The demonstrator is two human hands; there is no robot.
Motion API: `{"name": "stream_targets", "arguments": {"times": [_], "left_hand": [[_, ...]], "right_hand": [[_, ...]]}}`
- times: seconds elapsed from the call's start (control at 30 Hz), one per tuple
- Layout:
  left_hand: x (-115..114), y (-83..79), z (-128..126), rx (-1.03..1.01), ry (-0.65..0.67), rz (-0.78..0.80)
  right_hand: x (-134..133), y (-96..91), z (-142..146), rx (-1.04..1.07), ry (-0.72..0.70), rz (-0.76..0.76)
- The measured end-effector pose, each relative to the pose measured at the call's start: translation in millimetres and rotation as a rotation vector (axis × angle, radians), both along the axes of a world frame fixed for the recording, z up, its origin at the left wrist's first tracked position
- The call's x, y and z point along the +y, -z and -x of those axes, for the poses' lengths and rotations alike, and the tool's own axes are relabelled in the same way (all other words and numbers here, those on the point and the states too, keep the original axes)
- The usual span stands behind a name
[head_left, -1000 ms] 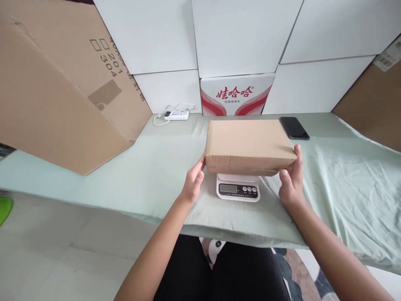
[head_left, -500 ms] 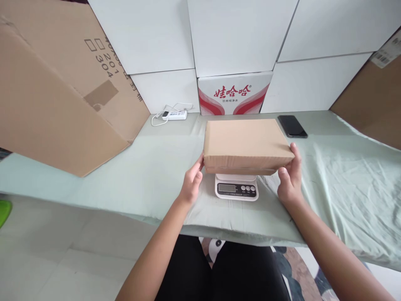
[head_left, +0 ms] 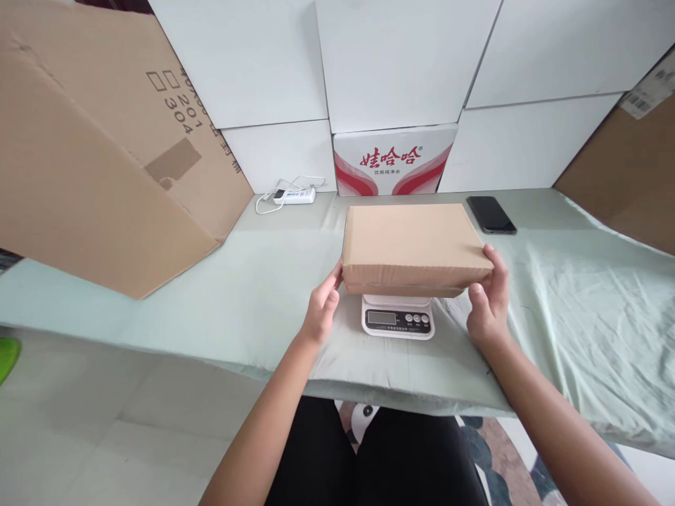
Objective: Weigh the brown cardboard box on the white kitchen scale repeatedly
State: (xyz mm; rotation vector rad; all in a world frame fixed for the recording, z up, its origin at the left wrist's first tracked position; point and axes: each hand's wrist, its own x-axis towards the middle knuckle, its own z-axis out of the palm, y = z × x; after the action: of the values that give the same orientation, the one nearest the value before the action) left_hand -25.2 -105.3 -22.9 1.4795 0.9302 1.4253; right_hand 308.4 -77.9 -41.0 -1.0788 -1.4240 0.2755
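Cardboard box (head_left: pixel 414 242) placed on digital scale (head_left: pixel 398 320), not yet released.
Each grip, left hand (head_left: pixel 321 309) and right hand (head_left: pixel 488 302), clasps one box end.

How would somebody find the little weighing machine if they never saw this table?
Start at the long table covered in pale green cloth and find the flat brown cardboard box held at its ends by the left hand and right hand. Directly under that box sits the kitchen scale. Unlike the white power strip at the back, it has a grey screen and round buttons.
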Motion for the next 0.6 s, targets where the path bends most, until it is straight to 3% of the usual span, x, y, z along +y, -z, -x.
{"name": "stream_targets", "arguments": {"times": [0.23,0.6], "left_hand": [[9.9,3.3,15.1,-0.14,-0.343,-0.04],[10.9,2.3,15.3,-0.162,-0.314,0.001]], "right_hand": [[4.8,-4.1,0.4,0.197,0.041,-0.066],[4.7,-13.3,5.6,0.32,0.033,-0.005]]}}
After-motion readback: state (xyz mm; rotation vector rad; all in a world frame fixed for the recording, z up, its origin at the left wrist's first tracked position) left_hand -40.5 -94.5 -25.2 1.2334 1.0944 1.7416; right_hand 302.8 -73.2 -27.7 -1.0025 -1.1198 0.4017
